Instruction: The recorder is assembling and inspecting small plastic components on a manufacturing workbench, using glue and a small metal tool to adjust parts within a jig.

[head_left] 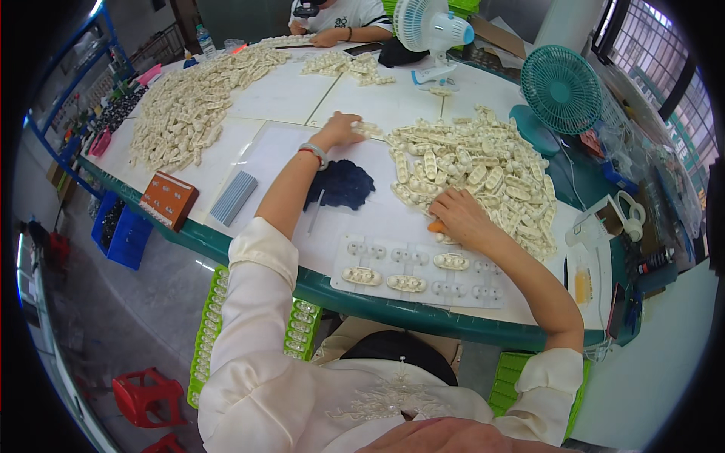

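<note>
My left hand reaches across the white tabletop, its fingers closed on the end of a cream oval plastic part. That part lies near the left edge of a large pile of similar cream parts. At the pile's near edge, my right hand is curled palm down, with an orange cover on one fingertip. Cream plastic shows just below those fingers, but what they grip is hidden. Closer to me lies a translucent moulded tray, with cream parts seated in several of its recesses.
A dark blue cloth lies between my arms, beside a thin pale stick. Left of it are a grey ribbed block and a brown box. Another cream pile, a green fan and a co-worker are farther off.
</note>
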`<state>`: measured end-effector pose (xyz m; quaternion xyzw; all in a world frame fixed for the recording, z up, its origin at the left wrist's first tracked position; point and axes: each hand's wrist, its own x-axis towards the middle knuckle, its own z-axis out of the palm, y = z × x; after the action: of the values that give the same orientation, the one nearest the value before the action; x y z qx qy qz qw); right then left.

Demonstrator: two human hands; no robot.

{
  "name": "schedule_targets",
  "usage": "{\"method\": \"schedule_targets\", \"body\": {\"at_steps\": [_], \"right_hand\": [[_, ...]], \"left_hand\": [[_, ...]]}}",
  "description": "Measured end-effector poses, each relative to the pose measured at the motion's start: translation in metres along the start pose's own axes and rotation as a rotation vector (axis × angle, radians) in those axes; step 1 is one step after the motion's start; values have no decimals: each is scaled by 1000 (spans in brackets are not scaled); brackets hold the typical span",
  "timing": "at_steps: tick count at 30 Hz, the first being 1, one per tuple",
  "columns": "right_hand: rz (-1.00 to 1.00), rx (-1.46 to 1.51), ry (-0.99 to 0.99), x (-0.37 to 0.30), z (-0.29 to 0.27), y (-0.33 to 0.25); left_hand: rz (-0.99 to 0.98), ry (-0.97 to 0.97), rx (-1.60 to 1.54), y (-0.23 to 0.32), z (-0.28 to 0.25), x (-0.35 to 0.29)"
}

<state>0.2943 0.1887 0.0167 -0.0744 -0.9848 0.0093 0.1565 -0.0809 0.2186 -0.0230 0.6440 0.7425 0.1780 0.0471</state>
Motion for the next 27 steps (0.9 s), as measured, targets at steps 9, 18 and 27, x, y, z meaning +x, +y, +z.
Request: {"method": "schedule_targets", "body": {"at_steps": [9, 18, 27], "right_hand": [[336, 476, 271, -10, -29, 11], [485, 468, 165, -109, -78, -19], [294, 194, 36, -122, -73, -20]], "left_hand": [[285, -188, -185, 104, -2, -13], [275, 112, 52, 159, -50, -119], [477, -4, 47, 160, -29, -159]]}}
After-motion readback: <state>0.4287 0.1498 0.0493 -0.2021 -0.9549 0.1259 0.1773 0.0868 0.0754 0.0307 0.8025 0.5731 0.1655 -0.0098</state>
